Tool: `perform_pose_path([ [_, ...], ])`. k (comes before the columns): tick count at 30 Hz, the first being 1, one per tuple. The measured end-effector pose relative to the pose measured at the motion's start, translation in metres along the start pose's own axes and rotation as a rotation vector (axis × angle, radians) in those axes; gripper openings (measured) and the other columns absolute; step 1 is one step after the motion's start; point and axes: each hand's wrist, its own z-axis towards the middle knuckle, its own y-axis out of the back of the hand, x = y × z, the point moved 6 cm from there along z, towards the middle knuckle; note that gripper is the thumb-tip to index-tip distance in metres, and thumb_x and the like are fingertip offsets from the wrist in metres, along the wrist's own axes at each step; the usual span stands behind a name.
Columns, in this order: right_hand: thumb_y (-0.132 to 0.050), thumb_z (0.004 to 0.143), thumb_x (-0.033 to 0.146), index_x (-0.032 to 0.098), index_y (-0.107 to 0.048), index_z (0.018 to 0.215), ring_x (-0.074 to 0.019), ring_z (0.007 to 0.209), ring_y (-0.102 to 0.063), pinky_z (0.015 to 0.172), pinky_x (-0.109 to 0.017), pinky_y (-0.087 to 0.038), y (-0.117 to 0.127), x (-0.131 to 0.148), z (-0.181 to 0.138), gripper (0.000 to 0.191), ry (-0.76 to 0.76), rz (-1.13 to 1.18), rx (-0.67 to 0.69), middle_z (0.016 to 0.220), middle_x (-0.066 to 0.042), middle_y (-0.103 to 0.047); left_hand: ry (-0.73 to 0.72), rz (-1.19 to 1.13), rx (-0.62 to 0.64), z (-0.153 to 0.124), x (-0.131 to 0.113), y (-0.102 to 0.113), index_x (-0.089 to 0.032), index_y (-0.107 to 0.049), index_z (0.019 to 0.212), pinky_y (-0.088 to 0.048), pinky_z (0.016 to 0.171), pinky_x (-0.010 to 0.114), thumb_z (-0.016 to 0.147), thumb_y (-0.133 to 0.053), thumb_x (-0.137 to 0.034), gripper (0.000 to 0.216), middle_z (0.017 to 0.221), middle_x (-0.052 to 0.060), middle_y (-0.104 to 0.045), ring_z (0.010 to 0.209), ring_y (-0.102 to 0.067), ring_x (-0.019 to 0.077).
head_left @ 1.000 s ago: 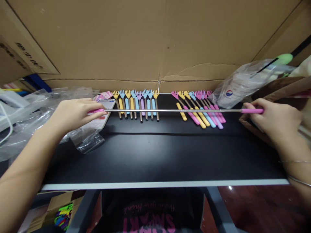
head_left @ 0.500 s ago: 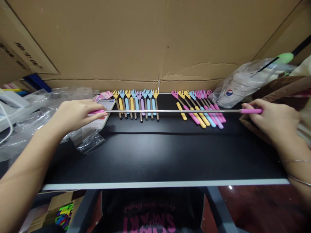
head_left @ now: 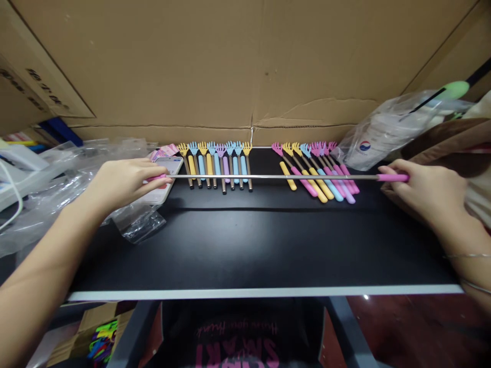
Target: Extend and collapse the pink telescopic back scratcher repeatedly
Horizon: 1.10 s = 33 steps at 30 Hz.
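I hold a pink telescopic back scratcher (head_left: 268, 177) stretched out full length above the black table (head_left: 245, 245). My left hand (head_left: 123, 180) pinches its pink claw end at the left. My right hand (head_left: 422, 190) is closed on its pink handle at the right. Behind the rod lie two rows of collapsed scratchers: a left row (head_left: 217, 164) in yellow, blue and purple, and a right row (head_left: 316, 171) in yellow, pink, blue and purple.
A phone (head_left: 164, 179) and clear plastic bags (head_left: 61, 179) lie at the left. A plastic bag with a printed logo (head_left: 383, 133) sits at the right. Cardboard boxes (head_left: 245, 66) stand behind the table. A brown bag (head_left: 452, 138) is at the far right.
My right hand has slid a little to the left, so the rod is slightly shorter. The left hand has barely moved.
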Motion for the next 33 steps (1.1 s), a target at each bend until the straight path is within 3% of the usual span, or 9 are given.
perform_pose_path([
  [8, -0.031, 0.086, 0.052, 0.025, -0.065, 0.089, -0.0217, 0.060, -0.054, 0.048, -0.026, -0.019, 0.005, 0.027, -0.005, 0.044, 0.097, 0.000, -0.021, 0.070, -0.009, -0.065, -0.077, 0.023, -0.090, 0.003, -0.008, 0.002, -0.021, -0.065, 0.087, -0.032, 0.058, 0.025, 0.097, -0.014, -0.056, 0.063, 0.091, 0.003, -0.071, 0.085, -0.063, 0.0173],
  [11, -0.042, 0.079, 0.041, 0.026, -0.066, 0.090, -0.0212, 0.062, -0.056, 0.049, -0.025, -0.019, 0.009, 0.044, -0.008, 0.031, 0.166, 0.018, -0.002, 0.072, -0.007, -0.067, -0.080, 0.005, -0.067, 0.007, -0.016, 0.003, -0.021, -0.065, 0.084, -0.032, 0.058, 0.026, 0.097, -0.016, -0.055, 0.061, 0.088, 0.004, -0.070, 0.083, -0.062, 0.0185],
  [16, -0.046, 0.073, 0.037, 0.027, -0.067, 0.093, -0.0203, 0.060, -0.056, 0.049, -0.025, -0.020, 0.017, 0.062, -0.013, 0.031, 0.262, 0.090, 0.010, 0.073, -0.006, -0.069, -0.079, -0.074, -0.014, 0.013, -0.029, 0.005, -0.023, -0.064, 0.080, -0.031, 0.059, 0.026, 0.096, -0.021, -0.053, 0.055, 0.080, 0.004, -0.068, 0.079, -0.060, 0.0191],
  [23, -0.045, 0.071, 0.039, 0.027, -0.068, 0.092, -0.0218, 0.059, -0.055, 0.048, -0.024, -0.020, 0.018, 0.061, -0.014, 0.033, 0.251, 0.127, 0.020, 0.068, -0.006, -0.066, -0.014, -0.201, 0.008, 0.013, -0.029, 0.003, -0.027, -0.065, 0.083, -0.034, 0.060, 0.030, 0.093, -0.029, -0.053, 0.045, 0.081, 0.004, -0.067, 0.078, -0.061, 0.0221],
  [33, -0.047, 0.065, 0.053, 0.027, -0.066, 0.083, -0.0192, 0.056, -0.052, 0.050, -0.024, -0.024, 0.018, 0.064, -0.012, 0.037, 0.277, 0.271, 0.076, 0.059, -0.002, -0.060, -0.075, -0.116, 0.032, 0.015, -0.033, -0.001, -0.025, -0.062, 0.083, -0.033, 0.058, 0.029, 0.095, -0.022, -0.052, 0.049, 0.079, 0.004, -0.066, 0.077, -0.061, 0.0220],
])
